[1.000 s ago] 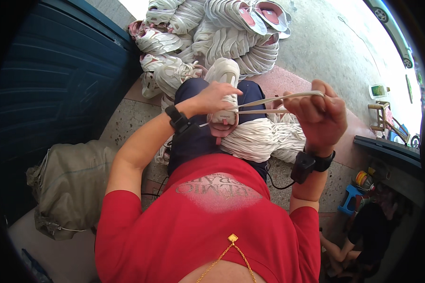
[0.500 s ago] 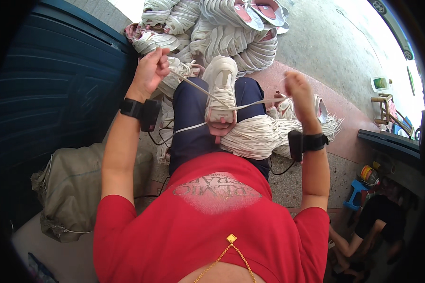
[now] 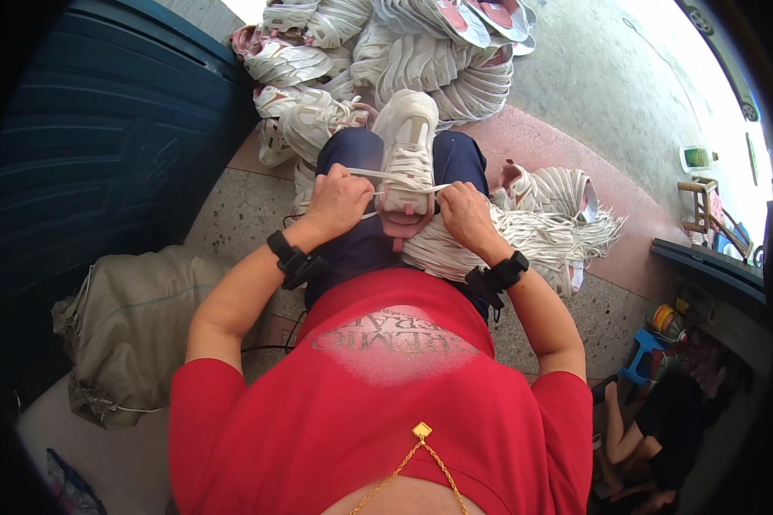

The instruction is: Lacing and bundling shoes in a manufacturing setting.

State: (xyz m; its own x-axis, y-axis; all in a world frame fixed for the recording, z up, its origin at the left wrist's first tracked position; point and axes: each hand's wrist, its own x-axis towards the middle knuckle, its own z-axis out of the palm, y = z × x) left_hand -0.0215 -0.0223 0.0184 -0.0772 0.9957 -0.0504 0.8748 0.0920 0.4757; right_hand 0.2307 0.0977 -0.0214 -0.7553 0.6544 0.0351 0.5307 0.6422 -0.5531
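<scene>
A white sneaker [image 3: 406, 142] with pink lining rests between my knees, its toe pointing away from me. On its left side my left hand [image 3: 339, 200] is closed on a white shoelace [image 3: 378, 176], which runs across the shoe's upper part. My right hand [image 3: 465, 213] pinches the lace at the right of the tongue, close to the shoe. Both hands are low and near the collar. Beside my right hand a thick bundle of white shoelaces [image 3: 455, 256] lies over my right thigh.
Ahead is a heap of white shoe uppers [image 3: 404, 64]. More uppers [image 3: 558, 189] lie at the right. A dark blue door [image 3: 120, 129] stands on the left, above a grey-green sack [image 3: 159, 330]. A wooden stool [image 3: 700, 202] and a blue stool [image 3: 641, 354] are at the right, near another person [image 3: 661, 438].
Both hands have come down and inward from wide apart, where they held the lace ends stretched out. They are now close beside the sneaker's collar, the lace lying across it.
</scene>
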